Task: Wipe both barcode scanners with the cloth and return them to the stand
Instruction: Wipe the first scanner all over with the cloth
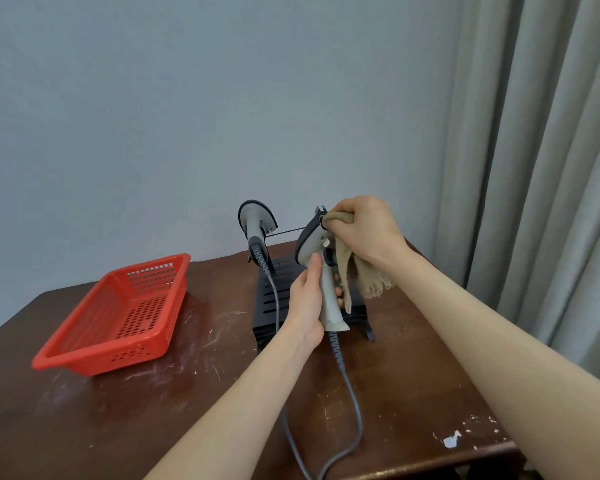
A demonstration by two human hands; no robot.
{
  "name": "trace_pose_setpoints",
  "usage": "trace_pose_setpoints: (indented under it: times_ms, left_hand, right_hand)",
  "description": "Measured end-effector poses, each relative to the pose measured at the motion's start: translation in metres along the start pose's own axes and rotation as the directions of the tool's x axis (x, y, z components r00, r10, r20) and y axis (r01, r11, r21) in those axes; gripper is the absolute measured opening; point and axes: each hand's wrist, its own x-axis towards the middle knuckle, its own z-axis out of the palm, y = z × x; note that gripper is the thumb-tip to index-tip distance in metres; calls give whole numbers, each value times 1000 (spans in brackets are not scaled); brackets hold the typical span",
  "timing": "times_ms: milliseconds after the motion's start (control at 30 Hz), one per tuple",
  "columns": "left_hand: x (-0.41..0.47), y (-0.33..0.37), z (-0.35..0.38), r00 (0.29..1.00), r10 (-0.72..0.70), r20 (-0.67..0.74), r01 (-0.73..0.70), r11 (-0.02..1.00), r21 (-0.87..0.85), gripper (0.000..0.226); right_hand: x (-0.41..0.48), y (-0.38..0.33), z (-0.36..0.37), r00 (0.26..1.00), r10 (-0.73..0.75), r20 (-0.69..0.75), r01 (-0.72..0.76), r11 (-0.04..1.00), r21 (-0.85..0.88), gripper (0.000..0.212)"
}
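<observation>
My left hand [307, 299] grips the handle of a grey barcode scanner [314, 245], held upright above the black slotted stand [274, 299]. My right hand [364, 230] presses a beige cloth [357, 275] against the scanner's head, and the cloth's frayed end hangs down to the right. The second scanner [255, 220] sits upright at the back left of the stand, head facing the wall. Grey cables [352, 393] run from both scanners toward the table's front edge.
A red perforated basket [84, 337] lies on the left of the dark wooden table [153, 410]. A blue-grey wall is behind, and grey curtains [534, 168] hang at the right. The table's front right corner shows chipped paint.
</observation>
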Motion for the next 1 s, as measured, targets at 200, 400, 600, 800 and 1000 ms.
trace_pose_setpoints:
  times_ms: [200,400,600,800,1000]
  left_hand:
    - [1,1,-1,999,40,-11,-39,999,23,39]
    - [0,2,-1,999,54,-4,-53,998,45,38]
    - [0,3,-3,998,54,-15,-53,997,47,39]
    - [0,5,-6,997,63,-45,-62,998,34,38]
    - [2,9,-11,997,45,-70,-43,999,31,45]
  right_hand:
    - [2,9,-7,996,84,-30,-87,987,-135,18]
    - [4,3,-6,996,82,-41,-83,996,-28,12]
    - [3,0,-4,1000,19,11,-20,998,58,9]
    - [4,13,-15,994,113,-8,-111,956,-272,21]
    - [4,25,-27,918,382,103,-363,917,-166,25]
